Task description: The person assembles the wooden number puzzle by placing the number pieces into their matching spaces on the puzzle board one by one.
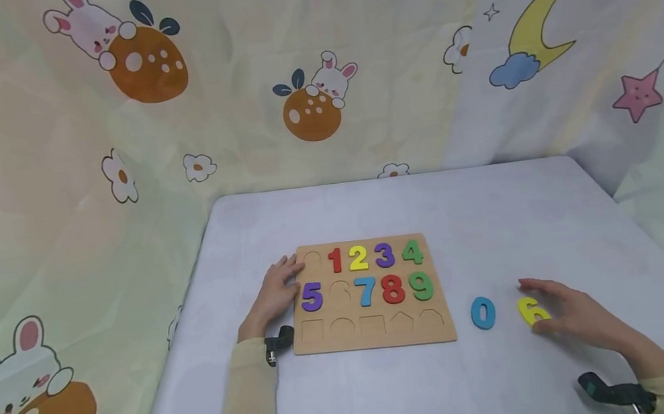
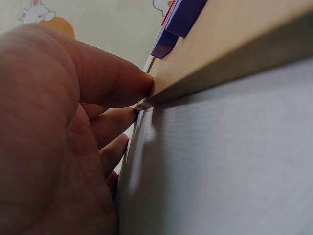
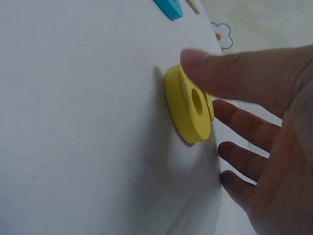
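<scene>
A wooden number puzzle board (image 1: 376,334) lies on the table, with colored numbers in its two upper rows. At its left edge rests my left hand (image 1: 275,290), its thumb and fingertips touching the wood. The same hand (image 2: 54,122) shows fairly straight fingers against the board's edge (image 2: 195,81). My right hand (image 1: 580,312) is at the yellow number 6 (image 1: 531,311), right of the board. In the right wrist view, the thumb lies over the yellow 6 (image 3: 188,107) and the spread fingers stand beyond it. Between board and 6 lies a blue 0 (image 1: 483,313).
The recesses for 0 and 6 show bare wood, as does the bottom row of outlined shapes. A white cloth (image 1: 491,217) covers the table, and a patterned curtain (image 1: 233,76) hangs behind and to the left.
</scene>
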Available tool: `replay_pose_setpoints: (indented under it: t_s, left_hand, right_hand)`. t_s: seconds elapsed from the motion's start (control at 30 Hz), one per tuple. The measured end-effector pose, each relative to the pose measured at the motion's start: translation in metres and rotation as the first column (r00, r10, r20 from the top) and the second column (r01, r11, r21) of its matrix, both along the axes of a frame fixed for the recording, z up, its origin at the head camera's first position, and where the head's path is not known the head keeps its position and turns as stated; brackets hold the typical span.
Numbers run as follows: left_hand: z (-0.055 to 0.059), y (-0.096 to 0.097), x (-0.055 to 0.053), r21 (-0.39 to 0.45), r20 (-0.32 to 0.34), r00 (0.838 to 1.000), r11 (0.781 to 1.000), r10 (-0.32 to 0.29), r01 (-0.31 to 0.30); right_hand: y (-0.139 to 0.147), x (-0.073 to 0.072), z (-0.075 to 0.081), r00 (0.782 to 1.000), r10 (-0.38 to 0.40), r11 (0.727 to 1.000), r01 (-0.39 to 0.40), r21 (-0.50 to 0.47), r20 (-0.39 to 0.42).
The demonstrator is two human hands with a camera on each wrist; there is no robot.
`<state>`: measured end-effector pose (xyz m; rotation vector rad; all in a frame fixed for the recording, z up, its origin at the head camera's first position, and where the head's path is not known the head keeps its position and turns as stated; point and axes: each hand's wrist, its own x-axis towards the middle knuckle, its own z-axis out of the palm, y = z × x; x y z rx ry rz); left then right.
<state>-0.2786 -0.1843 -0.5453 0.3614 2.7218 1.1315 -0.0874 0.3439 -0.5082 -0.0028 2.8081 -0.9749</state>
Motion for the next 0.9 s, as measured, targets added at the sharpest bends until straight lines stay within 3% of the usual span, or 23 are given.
replay_pose_setpoints:
  t_s: [0.33,0.53,0.7,0.9]
  left_hand:
    - [0.003,-0.001,0.000,0.009,0.008,1.000,1.000,-0.007,0.007]
    - [0.001,0.000,0.001,0.001,-0.001,1.000,1.000,-0.010,0.010]
    - [0.001,0.000,0.002,-0.006,-0.003,1.000,1.000,-0.007,0.007]
    - [0.002,-0.001,0.003,0.004,-0.020,1.000,1.000,-0.010,0.010]
  right_hand:
    - [-0.004,0.006,-0.004,0.995,0.007,0.999,-0.002,0.050,-0.095]
    - [-0.008,0.006,-0.010,0.993,-0.064,0.994,0.072,0.086,-0.095]
    - [-0.009,0.006,-0.012,0.995,-0.080,0.991,0.086,0.104,-0.061]
    - [-0.010,0.006,-0.015,0.989,-0.082,0.988,0.097,0.123,-0.124]
